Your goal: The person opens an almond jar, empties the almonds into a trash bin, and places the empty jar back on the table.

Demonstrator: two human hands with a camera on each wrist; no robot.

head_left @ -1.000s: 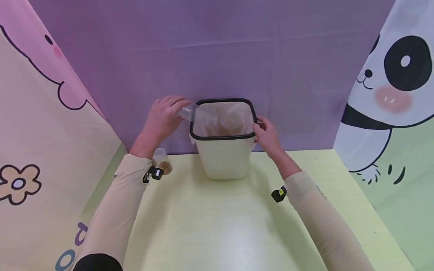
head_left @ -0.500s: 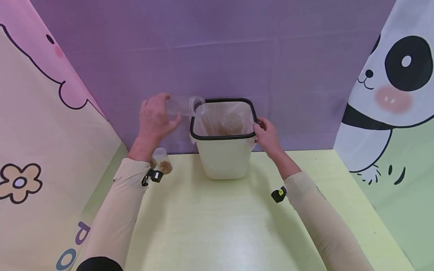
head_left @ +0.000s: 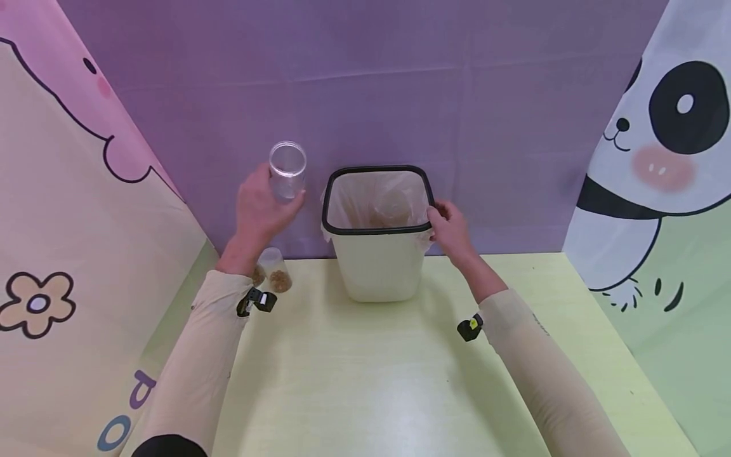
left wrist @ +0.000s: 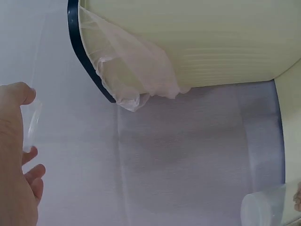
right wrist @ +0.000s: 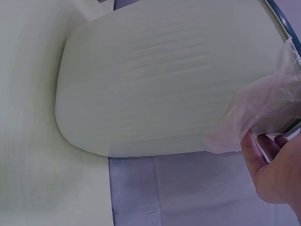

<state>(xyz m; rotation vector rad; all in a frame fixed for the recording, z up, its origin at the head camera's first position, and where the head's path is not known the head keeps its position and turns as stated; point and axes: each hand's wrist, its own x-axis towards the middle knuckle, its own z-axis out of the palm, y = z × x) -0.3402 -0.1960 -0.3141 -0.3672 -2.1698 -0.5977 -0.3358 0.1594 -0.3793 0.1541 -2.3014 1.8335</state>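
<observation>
In the head view my left hand (head_left: 259, 206) holds a clear plastic jar (head_left: 287, 170) with its open mouth tipped toward me, left of the trash bin (head_left: 377, 270). Only a thin clear edge of that jar shows in the left wrist view. The bin is cream with a black rim and stands at the back of the table. A pale, translucent bag (head_left: 394, 193) lines it and hangs over the rim. My right hand (head_left: 450, 230) grips the bin's right rim, its fingertips against the overhanging bag (right wrist: 254, 106) in the right wrist view.
A clear container (head_left: 278, 273) with brown contents lies on the table (head_left: 354, 374) behind my left wrist, with a second brown-filled one partly hidden beside it. A purple cloth wall (head_left: 365, 82) rises behind the bin. Printed panels stand at both sides.
The jar has come out from over the bin and swung from sideways to mouth-up as my left hand drew back left. My right hand stays on the rim.
</observation>
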